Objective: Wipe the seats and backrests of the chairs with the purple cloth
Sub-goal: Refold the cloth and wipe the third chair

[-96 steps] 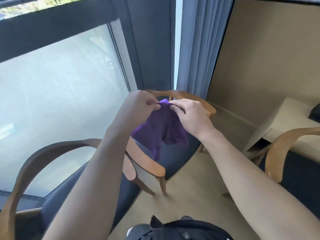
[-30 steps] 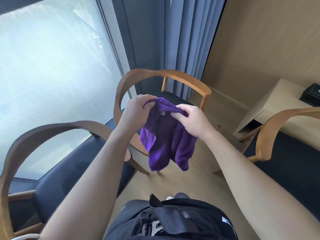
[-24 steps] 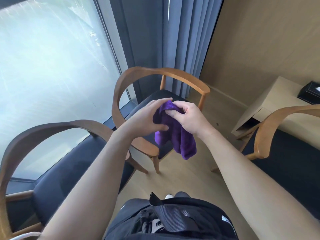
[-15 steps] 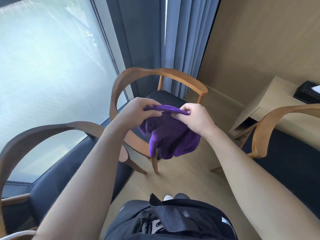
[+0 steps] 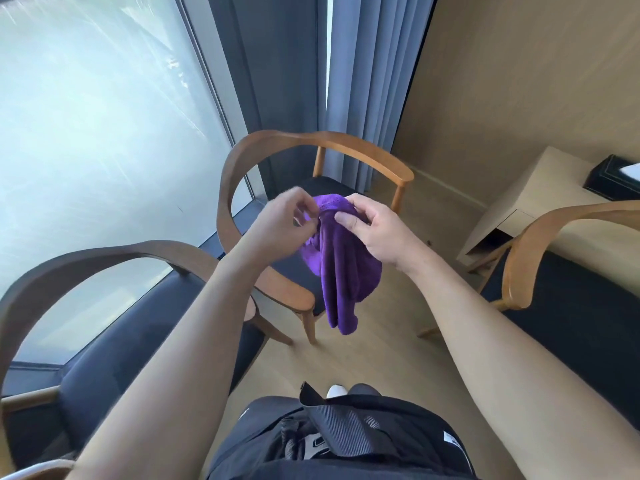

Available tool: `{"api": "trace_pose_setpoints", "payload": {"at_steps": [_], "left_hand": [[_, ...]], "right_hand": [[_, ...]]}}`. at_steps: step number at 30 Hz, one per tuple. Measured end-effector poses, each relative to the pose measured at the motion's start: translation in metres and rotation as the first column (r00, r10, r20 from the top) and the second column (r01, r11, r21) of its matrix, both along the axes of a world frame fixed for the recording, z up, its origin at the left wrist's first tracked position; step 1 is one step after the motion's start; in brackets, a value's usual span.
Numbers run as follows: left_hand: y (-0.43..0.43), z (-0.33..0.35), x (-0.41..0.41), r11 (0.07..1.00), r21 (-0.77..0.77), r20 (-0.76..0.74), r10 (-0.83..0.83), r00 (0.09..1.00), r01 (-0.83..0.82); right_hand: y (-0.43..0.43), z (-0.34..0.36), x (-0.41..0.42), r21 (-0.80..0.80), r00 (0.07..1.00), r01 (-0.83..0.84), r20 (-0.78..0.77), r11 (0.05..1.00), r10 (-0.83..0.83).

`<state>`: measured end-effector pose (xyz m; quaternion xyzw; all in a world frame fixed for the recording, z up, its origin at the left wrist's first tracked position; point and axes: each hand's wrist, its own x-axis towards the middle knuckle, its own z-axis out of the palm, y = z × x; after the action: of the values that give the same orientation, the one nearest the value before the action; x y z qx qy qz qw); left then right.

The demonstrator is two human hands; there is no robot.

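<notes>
Gripping purple cloth (image 5: 341, 268), both hands, above middle chair (image 5: 363, 152); chairs flanking.

Purple cloth (image 5: 341, 268) plush, matt; chair (image 5: 363, 152) frame smooth wood; seat dark upholstery

Three wooden chairs (image 5: 322, 157) stand on the wood floor (image 5: 374, 358).

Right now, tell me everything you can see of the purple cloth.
The purple cloth looks like soft, plush fabric, bunched rather than spread. It hangs in the air in loose folds, its lowest end pointing at the floor, in front of the middle chair and touching none of the chairs. The right hand pinches its top; the left hand holds its upper left edge with curled fingers.
</notes>
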<state>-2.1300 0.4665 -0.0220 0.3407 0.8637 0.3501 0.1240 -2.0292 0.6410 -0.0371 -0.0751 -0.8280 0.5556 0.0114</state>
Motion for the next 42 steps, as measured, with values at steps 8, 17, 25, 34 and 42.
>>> {"api": "trace_pose_setpoints", "payload": {"at_steps": [8, 17, 25, 34, 42], "left_hand": [[0.004, -0.003, 0.011, 0.996, 0.083, 0.093, 0.013, 0.996, -0.021], [0.007, -0.006, 0.021, 0.994, 0.087, -0.006, 0.069, 0.998, -0.068], [0.002, -0.003, 0.021, 0.983, 0.078, 0.015, 0.166, 0.986, -0.167], [-0.004, 0.022, 0.012, 0.921, 0.262, 0.007, 0.296, 0.955, -0.287], [-0.001, 0.028, 0.012, 0.911, 0.265, -0.023, 0.335, 0.942, -0.317]], "right_hand": [[-0.008, 0.007, -0.001, -0.006, 0.985, 0.088, 0.147, 0.996, -0.086], [-0.015, 0.0, -0.004, -0.185, 0.978, 0.143, 0.174, 0.972, -0.11], [-0.015, -0.012, -0.002, -0.014, 0.977, 0.167, 0.139, 0.986, -0.163], [-0.014, -0.032, 0.007, 0.494, 0.922, 0.1, 0.279, 0.864, -0.267], [-0.022, -0.028, 0.013, 0.306, 0.945, -0.07, 0.324, 0.949, -0.035]]}}
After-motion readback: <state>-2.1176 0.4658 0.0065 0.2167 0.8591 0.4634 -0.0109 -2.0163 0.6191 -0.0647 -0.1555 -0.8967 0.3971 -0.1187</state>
